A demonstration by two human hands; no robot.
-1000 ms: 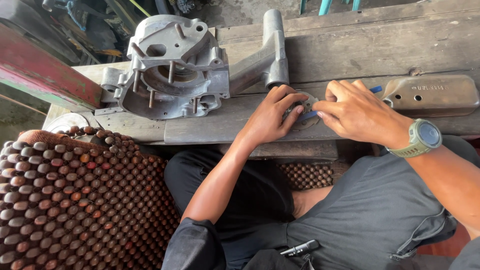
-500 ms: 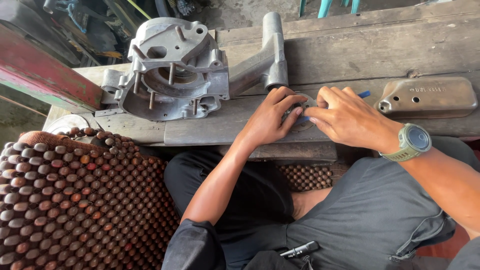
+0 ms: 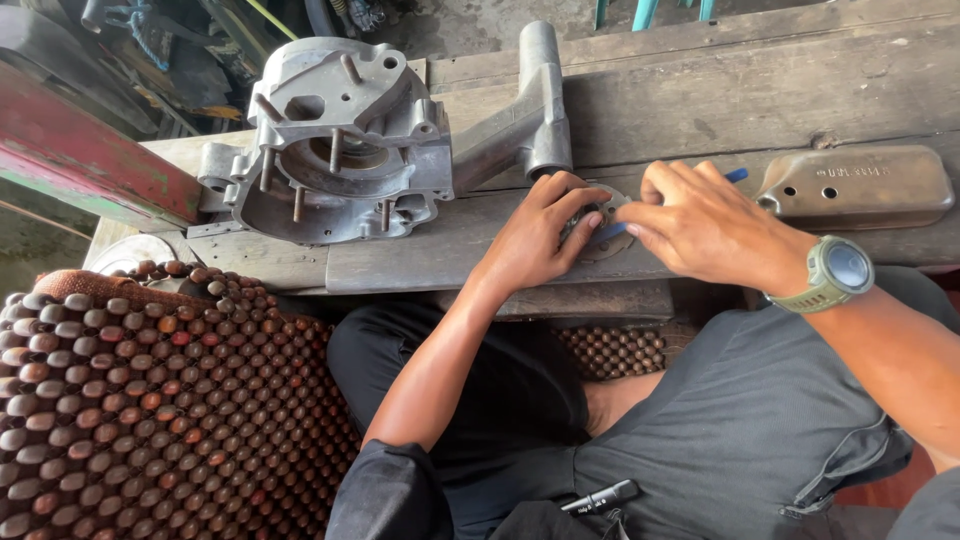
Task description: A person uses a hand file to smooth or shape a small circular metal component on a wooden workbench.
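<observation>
Item under the hands: a small round grey metal plate (image 3: 600, 235), flat on the wooden table (image 3: 700, 90), at its near edge, just right of the large casting. Most of the plate is covered by fingers; only part of its rim and a dull, worn face show. A blue-handled tool (image 3: 735, 175) shows as a short blue tip behind the right hand and a blue strip between the two hands, over the plate; its working end is hidden.

Left hand (image 3: 540, 235): fingers curled and spread over the left side of the plate, fingertips pressing on it, thumb toward the near edge. It steadies the plate rather than lifting it.

Right hand (image 3: 705, 225): closed in a loose fist around the blue-handled tool, fingers folded, fingertips close to those of the left hand over the plate. A green wristwatch (image 3: 838, 272) sits on this wrist.

Surroundings: an unpainted aluminium engine crankcase (image 3: 340, 140) with studs standing up from its open face lies on the table to the left, its long arm reaching toward the left hand. A brownish metal cover (image 3: 860, 185) with two holes lies to the right, apart from the hands. A wooden beaded seat mat (image 3: 150, 410) fills the lower left.
</observation>
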